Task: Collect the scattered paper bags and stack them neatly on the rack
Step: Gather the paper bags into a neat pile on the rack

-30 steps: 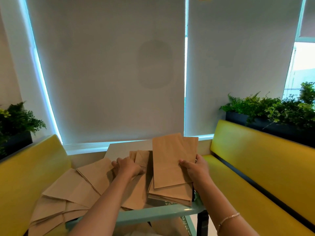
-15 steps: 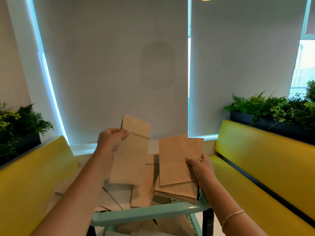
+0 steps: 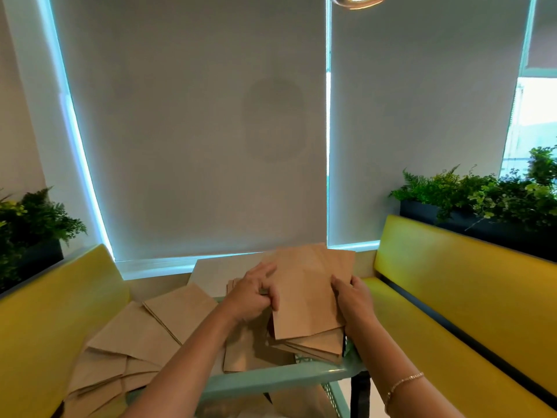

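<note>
Yellow bench seats [image 3: 470, 300] flank a pale green rack [image 3: 280, 378], whose near rim runs across the bottom of the view. On its top shelf, at the right, sits a stack of paper bags [image 3: 310, 303], edges fanned slightly at the near end. The right hand [image 3: 351, 294] grips the stack's right edge, thumb on top and fingers curled under. The left hand [image 3: 253, 294] now grips the stack's left edge with curled fingers; half a second ago it was raised, holding one bag up in the air to the left of the stack, and that bag is no longer aloft. Left of the stack, loose paper bags [image 3: 132, 348] lie overlapped on the desk [image 3: 211, 270] and toward the left bench. A single bag [image 3: 250, 351] lies flat beside the stack, under the left wrist. Farther off, planters of green ferns [image 3: 482, 194] stand behind each bench, and grey roller blinds [image 3: 196, 125] cover the windows.
</note>
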A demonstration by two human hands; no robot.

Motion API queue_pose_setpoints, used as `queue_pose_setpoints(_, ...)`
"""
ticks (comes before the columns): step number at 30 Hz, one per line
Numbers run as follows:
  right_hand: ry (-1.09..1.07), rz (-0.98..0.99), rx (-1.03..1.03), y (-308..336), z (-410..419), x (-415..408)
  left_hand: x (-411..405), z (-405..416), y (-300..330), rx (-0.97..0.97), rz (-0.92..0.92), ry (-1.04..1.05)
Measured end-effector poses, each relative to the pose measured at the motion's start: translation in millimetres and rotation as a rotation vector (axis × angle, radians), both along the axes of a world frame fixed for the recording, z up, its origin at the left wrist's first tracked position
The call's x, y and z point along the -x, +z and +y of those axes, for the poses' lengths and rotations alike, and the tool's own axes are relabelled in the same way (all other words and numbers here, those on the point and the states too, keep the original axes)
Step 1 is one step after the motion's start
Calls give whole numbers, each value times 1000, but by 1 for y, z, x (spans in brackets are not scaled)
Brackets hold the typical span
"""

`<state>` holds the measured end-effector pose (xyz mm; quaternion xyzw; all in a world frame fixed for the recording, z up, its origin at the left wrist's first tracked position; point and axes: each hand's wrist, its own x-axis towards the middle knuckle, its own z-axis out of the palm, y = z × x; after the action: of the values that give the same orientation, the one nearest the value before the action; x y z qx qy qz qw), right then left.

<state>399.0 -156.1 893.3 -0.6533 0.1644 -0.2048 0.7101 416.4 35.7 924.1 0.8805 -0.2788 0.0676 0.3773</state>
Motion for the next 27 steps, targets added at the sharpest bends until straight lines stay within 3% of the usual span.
queue_pose_setpoints(4, 67, -54, 7, 0, 1, 3, -2, -2, -9, -7, 78, 40)
queue_pose_setpoints(6, 73, -59, -7, -2, 2, 2, -6, -5, -13, 211, 147, 137)
queue_pose_setpoints(8, 76, -80, -31, -1, 2, 2, -8, -10, -14, 563, 316, 221)
queue_pose_setpoints(10, 101, -102, -39, 1, 2, 4, -6, -17, -11, 688, 538, 170)
queue_pose_setpoints(12, 156, -118, -25, 3, 2, 8, 0, -25, -9, 625, 626, 83)
queue_pose_setpoints(16, 257, -142, -27, 7, 7, 14, 4, -40, -7, 450, 465, 93)
queue_pose_setpoints(21, 214, -122, -39, 4, 7, 9, -3, -34, -4, 301, 397, 94)
queue_pose_setpoints(25, 135, -118, -72, 1, 6, 5, -27, -5, -6, -315, 129, 464)
queue_pose_setpoints(27, 138, -110, -78, 0, 5, 3, -38, 6, -13, -455, 146, 528)
